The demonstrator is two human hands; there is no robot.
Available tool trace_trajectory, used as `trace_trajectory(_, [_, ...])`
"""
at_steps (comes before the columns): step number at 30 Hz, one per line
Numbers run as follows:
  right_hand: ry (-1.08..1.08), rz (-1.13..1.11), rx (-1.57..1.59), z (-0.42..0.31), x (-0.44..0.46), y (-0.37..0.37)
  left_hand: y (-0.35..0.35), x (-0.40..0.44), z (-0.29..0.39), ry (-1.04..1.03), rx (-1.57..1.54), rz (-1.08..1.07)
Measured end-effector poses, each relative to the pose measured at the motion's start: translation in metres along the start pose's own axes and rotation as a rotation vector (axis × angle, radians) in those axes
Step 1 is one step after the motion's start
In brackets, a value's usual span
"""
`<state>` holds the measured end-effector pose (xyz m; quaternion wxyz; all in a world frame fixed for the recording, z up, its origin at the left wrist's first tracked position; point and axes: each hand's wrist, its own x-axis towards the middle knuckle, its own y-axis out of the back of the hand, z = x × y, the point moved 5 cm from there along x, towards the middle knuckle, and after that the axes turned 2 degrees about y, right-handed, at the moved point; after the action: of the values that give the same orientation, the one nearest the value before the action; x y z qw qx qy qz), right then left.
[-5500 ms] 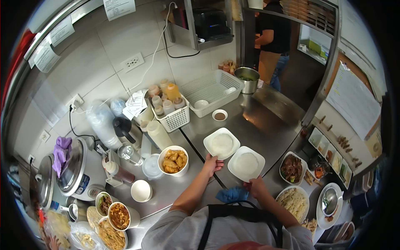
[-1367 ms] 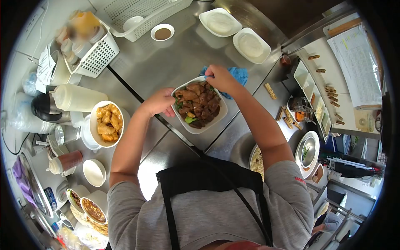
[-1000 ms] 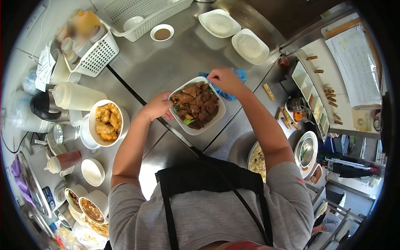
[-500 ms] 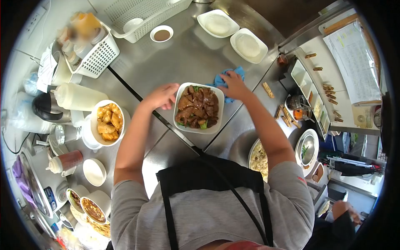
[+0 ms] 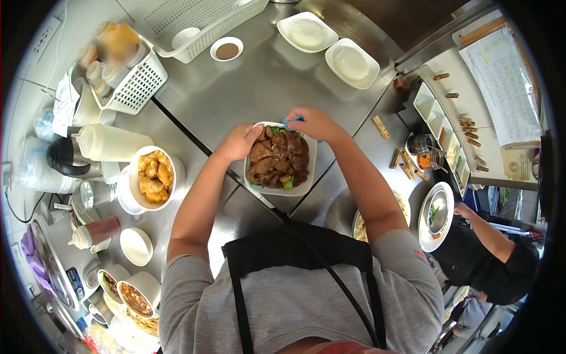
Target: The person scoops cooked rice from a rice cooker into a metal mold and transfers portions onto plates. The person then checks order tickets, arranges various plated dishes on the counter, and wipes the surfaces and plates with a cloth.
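A white square bowl [image 5: 279, 158] of dark glazed meat with green pieces stands on the steel counter in front of me. My left hand [image 5: 240, 141] grips its upper left rim, thumb on the edge. At the upper right rim, my right hand [image 5: 311, 123] is closed on a blue cloth [image 5: 293, 120], of which only small parts show. Left of my left forearm is a round white tub [image 5: 154, 177] of orange-brown chunks.
Two white dishes [image 5: 307, 32] [image 5: 352, 64] stand at the back. Squeeze bottles [image 5: 115, 142] [image 5: 95, 232], a basket [image 5: 134, 79] and food tubs [image 5: 138, 294] are left. Clothespins [image 5: 381, 127] and a steel bowl on a plate [image 5: 435, 216] lie right. Another person [image 5: 492, 256] is at far right.
Since half a second ago my left hand has taken hold of the bowl's rim. My right hand has gathered up the blue cloth and brought it to the rim. Another person has come into fuller view.
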<state>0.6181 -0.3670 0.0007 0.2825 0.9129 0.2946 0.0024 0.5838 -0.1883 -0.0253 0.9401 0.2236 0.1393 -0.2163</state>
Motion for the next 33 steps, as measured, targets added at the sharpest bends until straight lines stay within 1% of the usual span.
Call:
trace_trajectory(2, [0.083,0.009,-0.091,0.004,0.008,-0.002,0.003,0.001,-0.003,-0.012,-0.016,0.041])
trace_trajectory(5, [0.043,-0.062,-0.091,0.01,-0.004,0.016,0.01,-0.005,-0.002,0.003,-0.032,0.077])
trace_trajectory(7, [-0.204,-0.106,0.086,0.017,-0.014,0.035,0.013,-0.014,0.002,0.053,-0.034,0.069])
trace_trajectory(8, [-0.332,-0.13,0.176,0.021,-0.02,0.038,0.016,-0.018,0.01,0.071,-0.075,0.106])
trace_trajectory(11, [-0.187,0.145,1.061,0.018,-0.013,0.013,0.016,-0.026,0.032,0.103,-0.165,0.22])
trace_trajectory(13, [-0.187,0.118,1.46,0.0,-0.02,-0.008,0.018,-0.024,0.04,0.085,-0.195,0.334])
trace_trajectory(14, [-0.184,0.097,1.661,-0.01,-0.021,-0.02,0.018,-0.021,0.038,0.056,-0.264,0.428])
trace_trajectory(15, [-0.019,0.067,1.904,-0.012,-0.014,-0.036,0.016,-0.016,0.034,0.026,-0.333,0.522])
trace_trajectory(16, [0.007,0.128,1.949,-0.008,-0.009,-0.052,0.013,-0.013,0.03,-0.004,-0.402,0.614])
trace_trajectory(17, [0.033,0.191,1.99,-0.019,-0.007,-0.067,0.012,-0.018,0.043,0.059,-0.519,0.613])
trace_trajectory(18, [0.062,0.251,2.029,-0.025,-0.01,-0.074,0.017,-0.016,0.043,-0.047,-0.43,0.722])
trace_trajectory(20, [-0.041,0.314,1.912,-0.016,-0.021,-0.087,0.029,-0.014,0.044,-0.259,-0.239,0.932])
trace_trajectory(21, [-0.089,0.343,1.849,-0.011,-0.022,-0.088,0.034,-0.014,0.037,-0.157,-0.231,0.93])
trace_trajectory(24, [-0.2,0.468,1.628,0.003,-0.037,-0.065,0.048,-0.027,0.043,-0.134,-0.064,0.952])
trace_trajectory(25, [-0.234,0.609,1.501,0.017,-0.039,-0.052,0.049,-0.028,0.039,-0.017,-0.09,0.901])
trace_trajectory(28, [-0.151,0.687,1.145,0.004,-0.038,-0.016,0.05,-0.043,0.053,-0.132,-0.003,0.931])
trace_trajectory(31, [-0.215,0.611,0.255,-0.005,-0.036,0.006,0.05,-0.052,0.062,-0.139,0.055,0.905])
trace_trajectory(33, [-0.138,0.607,-0.258,-0.016,-0.033,0.013,0.049,-0.051,0.06,-0.106,0.098,0.866])
